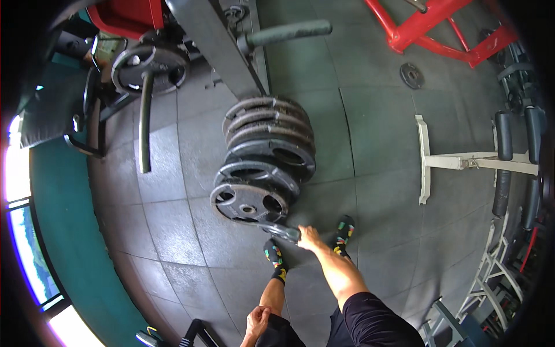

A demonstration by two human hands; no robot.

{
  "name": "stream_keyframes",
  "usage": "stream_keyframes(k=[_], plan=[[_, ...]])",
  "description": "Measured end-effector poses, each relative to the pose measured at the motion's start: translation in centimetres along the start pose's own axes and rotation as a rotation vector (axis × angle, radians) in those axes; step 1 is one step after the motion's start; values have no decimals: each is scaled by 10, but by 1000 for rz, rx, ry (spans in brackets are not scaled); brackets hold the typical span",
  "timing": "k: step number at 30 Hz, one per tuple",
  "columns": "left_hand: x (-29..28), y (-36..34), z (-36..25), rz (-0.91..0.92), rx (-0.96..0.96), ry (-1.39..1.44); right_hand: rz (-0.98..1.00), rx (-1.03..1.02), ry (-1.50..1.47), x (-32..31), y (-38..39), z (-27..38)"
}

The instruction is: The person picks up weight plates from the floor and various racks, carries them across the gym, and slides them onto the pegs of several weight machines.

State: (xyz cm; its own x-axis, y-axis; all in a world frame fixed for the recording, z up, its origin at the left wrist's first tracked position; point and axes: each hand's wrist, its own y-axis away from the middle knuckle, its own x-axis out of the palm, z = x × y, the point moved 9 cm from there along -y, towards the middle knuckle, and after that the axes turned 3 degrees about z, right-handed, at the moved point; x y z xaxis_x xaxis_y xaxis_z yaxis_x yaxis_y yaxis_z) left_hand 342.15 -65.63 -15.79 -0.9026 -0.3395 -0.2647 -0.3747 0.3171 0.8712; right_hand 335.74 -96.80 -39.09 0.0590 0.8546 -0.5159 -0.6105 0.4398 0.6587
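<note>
My right hand (309, 237) is closed around the edge of a small dark weight plate (282, 232), seen nearly edge-on. That plate is tilted beside the front of a row of larger plates. Nearest in the row is a black grip plate (237, 203) with cut-out handles and a metal-ringed centre hole. Behind it stand several more black plates (269, 151) and worn, brownish-edged plates (267, 107), one against another. My left hand (258, 320) is curled into a loose fist beside my left thigh, with nothing visible in it.
My feet in patterned socks (344, 229) stand on dark rubber floor tiles (387, 231). A grey machine post with a padded bar (289, 33) rises behind the plates. Left is a loaded machine with a metal peg (145, 124); right, a white-framed bench (462, 161) and a small floor plate (411, 76).
</note>
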Motion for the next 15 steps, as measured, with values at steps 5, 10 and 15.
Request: stream_keyframes(k=[5, 10, 15], plan=[[20, -6, -11, 2, -83, -18, 103, 95, 62, 21, 89, 29], [88, -24, -109, -17, -177, -155, 106, 74, 35, -91, 180, 16], [213, -11, -221, 277, -643, 558, 99, 55, 68, -263, 306, 24]])
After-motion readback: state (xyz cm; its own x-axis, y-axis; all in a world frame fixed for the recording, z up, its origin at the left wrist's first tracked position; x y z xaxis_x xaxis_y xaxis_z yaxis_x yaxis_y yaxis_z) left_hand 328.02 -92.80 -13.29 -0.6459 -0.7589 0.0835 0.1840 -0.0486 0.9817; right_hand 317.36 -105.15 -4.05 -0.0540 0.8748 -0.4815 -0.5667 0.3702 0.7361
